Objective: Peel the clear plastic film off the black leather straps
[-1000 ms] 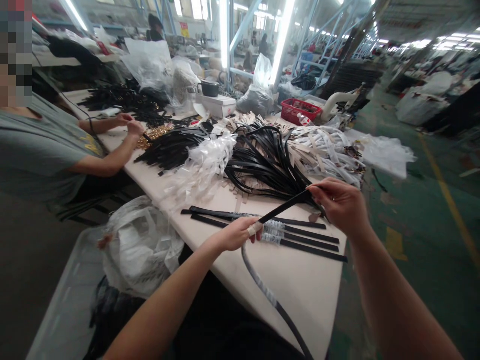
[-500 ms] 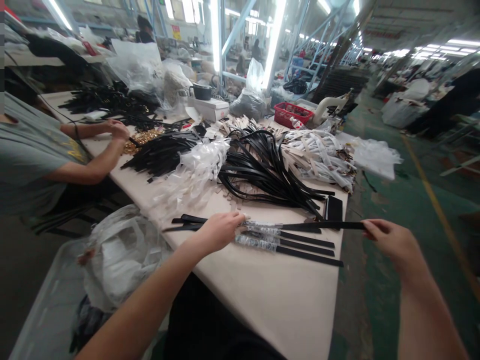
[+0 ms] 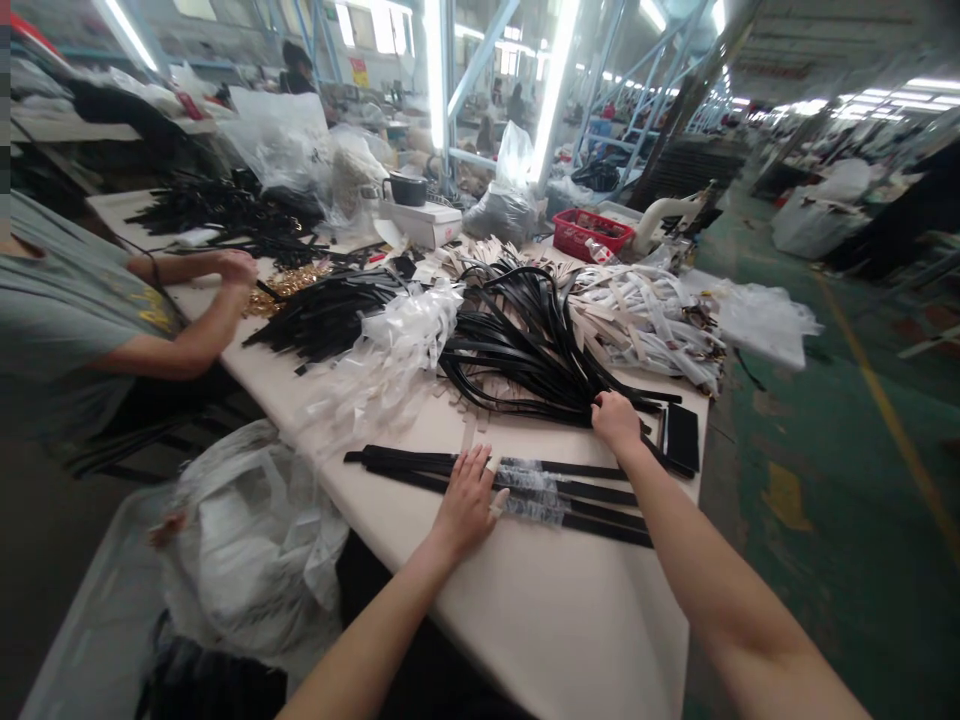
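My left hand (image 3: 469,500) lies flat with fingers stretched over several straight black straps (image 3: 600,492) side by side on the table. Clear plastic wrap (image 3: 536,490) covers the middle of these straps, just right of my fingers. White covers sit on some of its fingertips. My right hand (image 3: 617,422) is at the lower end of a large looped bundle of black straps (image 3: 517,350). Its fingers are curled closed on straps there; how many is hidden. Beside it, at the table's right edge, lies a flat black piece (image 3: 681,438).
Crumpled clear plastic (image 3: 409,330) and a pile of white-wrapped straps (image 3: 645,320) lie farther back, with a red basket (image 3: 592,233) behind. At left a co-worker's hands (image 3: 238,270) work near gold metal pieces (image 3: 289,285). A plastic bag (image 3: 247,540) stands below the table's left edge.
My right hand has let go of the strap it stretched out to the right and moved left to the looped bundle. My left hand has gone from pinching to lying flat on the straps.
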`<control>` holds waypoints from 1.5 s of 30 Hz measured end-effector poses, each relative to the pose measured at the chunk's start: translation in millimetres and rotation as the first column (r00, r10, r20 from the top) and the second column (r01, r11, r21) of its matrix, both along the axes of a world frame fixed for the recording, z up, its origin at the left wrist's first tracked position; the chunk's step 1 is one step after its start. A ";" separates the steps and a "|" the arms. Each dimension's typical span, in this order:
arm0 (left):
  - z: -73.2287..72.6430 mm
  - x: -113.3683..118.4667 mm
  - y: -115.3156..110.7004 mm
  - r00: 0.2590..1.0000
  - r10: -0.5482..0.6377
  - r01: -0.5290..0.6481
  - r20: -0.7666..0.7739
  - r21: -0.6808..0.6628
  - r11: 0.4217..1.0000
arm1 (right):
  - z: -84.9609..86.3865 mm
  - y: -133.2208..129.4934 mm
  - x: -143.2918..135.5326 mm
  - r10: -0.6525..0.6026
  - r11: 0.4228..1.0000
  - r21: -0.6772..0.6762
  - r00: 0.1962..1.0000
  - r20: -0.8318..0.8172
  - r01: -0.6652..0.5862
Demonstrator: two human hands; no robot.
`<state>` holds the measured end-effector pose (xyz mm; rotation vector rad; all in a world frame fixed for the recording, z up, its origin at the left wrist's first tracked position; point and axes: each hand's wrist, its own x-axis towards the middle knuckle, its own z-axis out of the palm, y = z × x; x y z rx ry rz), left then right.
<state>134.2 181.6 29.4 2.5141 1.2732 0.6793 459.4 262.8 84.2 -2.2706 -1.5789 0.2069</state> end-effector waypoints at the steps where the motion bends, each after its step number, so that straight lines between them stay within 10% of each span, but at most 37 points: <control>1: 0.6 -1.0 0.4 1.000 0.003 -0.003 0.011 -0.008 1.000 | 2.5 1.4 0.7 0.004 1.000 -0.006 1.000 -0.003 -0.004; 6: 0.1 -0.6 -3.2 0.997 0.008 -0.004 0.071 -0.046 0.999 | 29.0 -14.6 -6.9 0.018 1.000 0.013 0.997 -0.075 -0.017; 9: -0.9 -4.5 -1.8 0.992 0.031 -0.025 0.124 -0.045 0.999 | 58.2 -54.7 -17.5 0.117 0.990 -0.015 0.884 -0.453 -0.139; 12: -1.3 -23.4 14.9 0.961 0.228 -0.225 0.160 -0.032 0.974 | 87.6 -112.0 -31.1 0.184 0.941 -0.002 0.515 -0.837 -0.340; 15: 1.4 -55.0 48.7 0.845 0.530 -0.531 0.074 -0.009 0.847 | 100.0 -149.8 -49.3 0.233 0.934 0.020 0.567 -0.790 -0.357; 19: 8.5 -86.9 96.2 0.775 0.632 -0.631 -0.021 0.025 0.775 | 84.9 -140.2 -83.0 0.381 0.924 0.205 0.747 -0.544 -0.322; 23: 13.2 -88.7 113.1 0.813 0.580 -0.580 -0.039 0.019 0.814 | 58.6 -116.4 -122.9 0.361 0.924 0.205 0.559 -0.746 -0.324; 28: 11.4 -76.9 100.5 0.809 0.586 -0.586 -0.043 0.012 0.810 | 30.0 -109.2 -158.6 0.203 0.956 0.097 0.382 -0.902 -0.278; 34: 17.4 -83.5 103.0 0.809 0.585 -0.585 -0.061 0.022 0.811 | 21.2 -104.7 -168.3 0.194 0.936 0.051 0.391 -0.900 -0.348; 45: 37.0 -51.2 32.0 0.977 0.138 -0.144 0.164 0.029 0.989 | 14.0 -95.2 -176.3 0.041 0.963 -0.053 0.339 -0.940 -0.264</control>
